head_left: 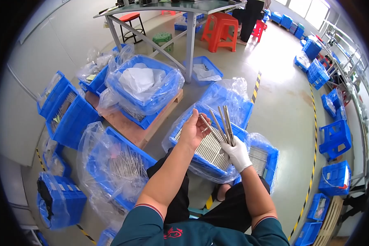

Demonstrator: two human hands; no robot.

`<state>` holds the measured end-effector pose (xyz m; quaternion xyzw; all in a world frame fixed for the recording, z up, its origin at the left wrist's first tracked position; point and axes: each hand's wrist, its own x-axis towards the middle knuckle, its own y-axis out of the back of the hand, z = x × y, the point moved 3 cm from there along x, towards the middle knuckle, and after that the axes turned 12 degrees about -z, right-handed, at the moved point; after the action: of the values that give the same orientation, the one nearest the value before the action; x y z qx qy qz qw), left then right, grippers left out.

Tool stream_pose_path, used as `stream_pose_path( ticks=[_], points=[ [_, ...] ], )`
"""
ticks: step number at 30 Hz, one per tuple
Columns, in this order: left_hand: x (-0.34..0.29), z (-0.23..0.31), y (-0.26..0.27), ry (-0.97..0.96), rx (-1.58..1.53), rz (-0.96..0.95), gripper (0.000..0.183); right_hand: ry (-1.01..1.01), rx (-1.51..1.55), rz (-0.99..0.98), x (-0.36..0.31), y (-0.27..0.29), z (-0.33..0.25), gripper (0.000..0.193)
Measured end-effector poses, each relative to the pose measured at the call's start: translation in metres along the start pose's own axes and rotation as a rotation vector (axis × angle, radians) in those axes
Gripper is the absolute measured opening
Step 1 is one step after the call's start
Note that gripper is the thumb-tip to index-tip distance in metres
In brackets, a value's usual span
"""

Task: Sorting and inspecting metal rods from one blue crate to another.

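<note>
My right hand (237,155), in a white glove, grips a fanned bunch of several slim metal rods (226,127) by their lower ends. One metal rod (209,127) leans away from the bunch toward my bare left hand (192,130), whose curled fingers are at its upper end. Below both hands, a blue crate (238,130) lined with clear plastic holds rows of similar rods (211,152). Another blue crate (273,164) with rods stands just right of it, partly behind my right arm.
At left, a plastic-lined blue crate (95,166) contains loose thin rods. Beyond it, stacked crates (129,96) rest on a wooden pallet (155,130). A table leg (190,49) and red stool (220,30) stand farther off. Blue crates (334,178) line the right side. A person (249,18) stands far back.
</note>
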<state>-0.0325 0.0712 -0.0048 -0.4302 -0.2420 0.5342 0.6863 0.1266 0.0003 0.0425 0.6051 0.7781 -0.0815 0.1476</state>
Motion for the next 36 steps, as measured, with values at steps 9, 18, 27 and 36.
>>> stream_pose_path(
  ticks=[9, 18, 27, 36],
  points=[
    [-0.003, -0.020, -0.016, 0.126, 0.429, -0.054, 0.036, -0.040, 0.159, -0.018, 0.001, 0.009, -0.001, 0.018],
    [-0.006, -0.034, -0.027, 0.167, 0.440, -0.117, 0.029, -0.010, 0.259, -0.006, 0.010, 0.017, 0.007, 0.016],
    [-0.006, -0.037, -0.013, 0.081, 0.415, -0.112, 0.030, -0.005, 0.340, -0.044, 0.011, 0.006, 0.003, 0.015],
    [-0.017, -0.064, -0.018, 0.051, 0.482, -0.107, 0.026, -0.026, 0.512, -0.020, 0.019, 0.006, 0.013, 0.018]
  ],
)
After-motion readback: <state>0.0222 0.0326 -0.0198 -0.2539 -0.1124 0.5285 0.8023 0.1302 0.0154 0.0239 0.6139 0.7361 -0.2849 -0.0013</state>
